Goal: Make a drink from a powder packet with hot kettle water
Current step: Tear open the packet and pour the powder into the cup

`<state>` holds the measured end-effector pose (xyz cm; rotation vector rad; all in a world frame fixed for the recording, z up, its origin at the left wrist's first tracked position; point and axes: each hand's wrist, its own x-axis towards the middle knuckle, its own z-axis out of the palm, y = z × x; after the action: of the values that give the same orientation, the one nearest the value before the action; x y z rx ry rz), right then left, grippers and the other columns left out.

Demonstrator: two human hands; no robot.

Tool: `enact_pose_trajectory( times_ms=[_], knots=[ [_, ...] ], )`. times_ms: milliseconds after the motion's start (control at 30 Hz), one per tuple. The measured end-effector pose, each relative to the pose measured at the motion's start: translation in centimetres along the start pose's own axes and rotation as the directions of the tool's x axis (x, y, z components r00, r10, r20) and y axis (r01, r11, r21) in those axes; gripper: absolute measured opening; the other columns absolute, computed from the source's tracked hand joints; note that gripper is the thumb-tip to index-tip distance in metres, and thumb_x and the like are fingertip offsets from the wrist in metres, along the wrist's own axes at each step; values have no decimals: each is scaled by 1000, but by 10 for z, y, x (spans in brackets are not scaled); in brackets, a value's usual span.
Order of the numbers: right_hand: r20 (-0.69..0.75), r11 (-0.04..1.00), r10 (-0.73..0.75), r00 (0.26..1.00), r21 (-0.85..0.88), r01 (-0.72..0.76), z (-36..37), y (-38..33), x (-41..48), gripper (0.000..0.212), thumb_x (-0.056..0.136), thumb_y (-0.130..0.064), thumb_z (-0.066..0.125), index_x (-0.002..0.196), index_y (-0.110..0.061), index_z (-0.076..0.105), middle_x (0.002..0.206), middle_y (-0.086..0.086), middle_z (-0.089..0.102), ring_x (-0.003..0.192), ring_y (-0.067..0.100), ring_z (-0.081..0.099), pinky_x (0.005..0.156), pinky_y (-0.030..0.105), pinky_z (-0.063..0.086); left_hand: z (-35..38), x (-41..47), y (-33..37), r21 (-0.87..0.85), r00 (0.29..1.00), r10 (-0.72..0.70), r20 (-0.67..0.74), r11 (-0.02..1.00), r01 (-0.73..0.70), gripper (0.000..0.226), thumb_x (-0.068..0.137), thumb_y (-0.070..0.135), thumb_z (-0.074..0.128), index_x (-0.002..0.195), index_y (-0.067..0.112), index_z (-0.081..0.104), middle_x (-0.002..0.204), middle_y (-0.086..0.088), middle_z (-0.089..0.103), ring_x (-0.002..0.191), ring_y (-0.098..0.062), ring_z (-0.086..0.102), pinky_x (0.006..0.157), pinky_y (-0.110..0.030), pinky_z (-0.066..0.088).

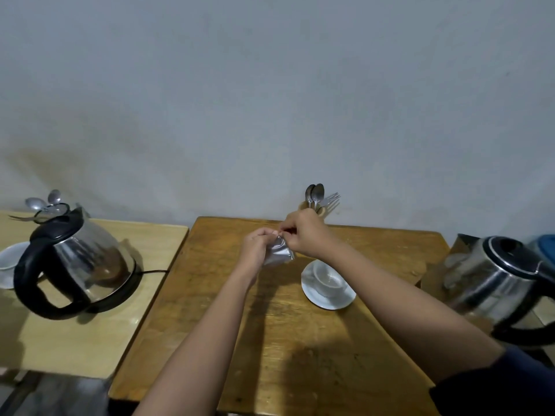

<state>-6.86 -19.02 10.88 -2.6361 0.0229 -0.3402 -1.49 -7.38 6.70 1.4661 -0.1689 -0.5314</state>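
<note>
Above the far half of the brown wooden table, a small silver powder packet is pinched at its top edge by both hands. My left hand grips it from the left and my right hand from the right. A white cup stands on a white saucer just right of the packet, under my right forearm. One steel kettle with a black handle sits on its base on the lighter table at left. Another steel kettle stands at the right edge.
A holder with spoons and forks stands at the table's far edge against the grey wall. On the pale left table a second white cup and more cutlery lie behind the kettle. A blue object shows at far right.
</note>
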Motion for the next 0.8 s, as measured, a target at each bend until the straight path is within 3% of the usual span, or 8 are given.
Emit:
enact_pose_trajectory(
  times_ms=[100,200,433,500,567,700,800],
  knots=[
    [-37,993,-87,996,-82,84,1,-5,-3,16,73,-1,55,68,-1,70,59,8,53,56,22,46,45,18,20,-3,5,-3,-13,998,-56,-27,998,55,29,81,-3,50,59,14,58,45,5,62,57,-19,55,52,-25,44],
    [-26,969,-202,979,-150,196,2,-9,-5,13,64,-1,54,55,-2,64,51,10,54,46,25,50,46,13,7,-5,7,-5,1,994,-96,-46,995,96,28,79,-2,49,59,14,59,55,-3,62,59,-22,54,57,-29,41],
    [-22,942,-305,952,-157,298,16,4,-4,23,69,-6,47,71,-5,70,60,10,58,53,27,56,41,33,45,-7,13,-10,-4,987,-141,-81,990,141,31,72,-1,49,51,17,60,60,-6,59,60,-22,55,56,-29,42],
    [-5,915,-363,932,-192,356,20,2,-8,32,70,-13,44,83,-11,73,66,6,62,60,22,58,42,28,46,-9,13,-11,6,989,-129,-77,991,130,28,74,-2,48,56,16,59,57,-4,58,57,-19,52,47,-22,41],
    [22,889,-401,916,-232,395,25,2,-12,30,68,-9,55,91,-15,73,71,3,64,65,22,60,40,27,45,-13,13,-12,-10,990,-117,-78,993,116,25,75,-3,49,59,14,58,52,0,58,54,-15,49,39,-15,38],
    [15,895,-399,917,-213,392,34,9,-17,23,68,-4,66,88,-14,73,79,3,66,73,21,59,42,32,50,-22,20,-22,-38,990,-120,-77,992,117,26,80,0,51,60,15,59,62,-4,57,58,-16,50,54,-26,40],
    [68,871,-450,890,-187,454,36,4,-19,17,70,-6,58,80,-12,71,79,3,66,74,19,57,42,29,48,-29,22,-30,-86,986,-154,-71,985,147,41,80,3,49,44,19,56,45,4,53,50,-14,45,51,-25,37]
  ],
)
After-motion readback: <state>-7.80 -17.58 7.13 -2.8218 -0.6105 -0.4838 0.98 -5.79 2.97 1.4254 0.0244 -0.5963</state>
